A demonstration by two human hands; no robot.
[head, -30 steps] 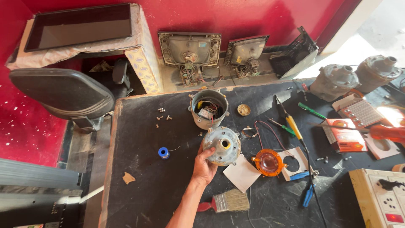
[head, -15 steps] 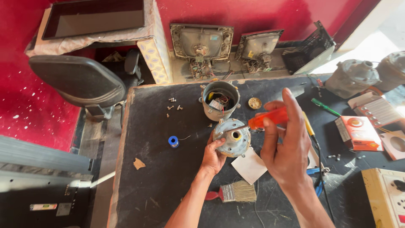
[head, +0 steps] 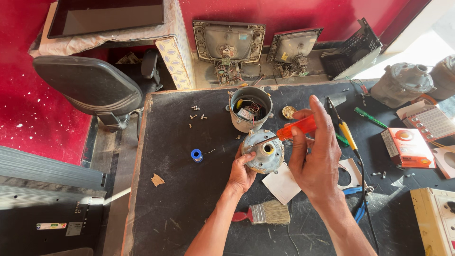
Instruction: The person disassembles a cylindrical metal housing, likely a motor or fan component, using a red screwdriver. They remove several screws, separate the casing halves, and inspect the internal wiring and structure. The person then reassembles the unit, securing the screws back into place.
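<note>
1. A black office chair (head: 90,85) is standing at the far left against the red wall, beside the dark work table (head: 180,208).
2. A few loose screws (head: 195,114) and a small blue spool (head: 196,155) are lying on the left part of the table, with a scrap of brown paper (head: 157,179) nearer the edge.
3. The left hand (head: 241,173) is gripping the round grey motor cover (head: 263,151) from below, fingers clamped on its rim, holding it tilted just above the table, in front of the open grey motor housing (head: 250,108).
4. A paintbrush (head: 263,213) with a red handle is lying on the table below that hand, and a white paper square (head: 283,184) is lying just under the cover.
5. The right hand (head: 315,156) is closing around an orange-handled screwdriver (head: 294,129), whose metal tip is touching the top of the cover.
6. A yellow-handled screwdriver (head: 347,133) and a green one (head: 369,117) are lying further right.
7. An orange box (head: 406,147) is sitting near the right edge.
</note>
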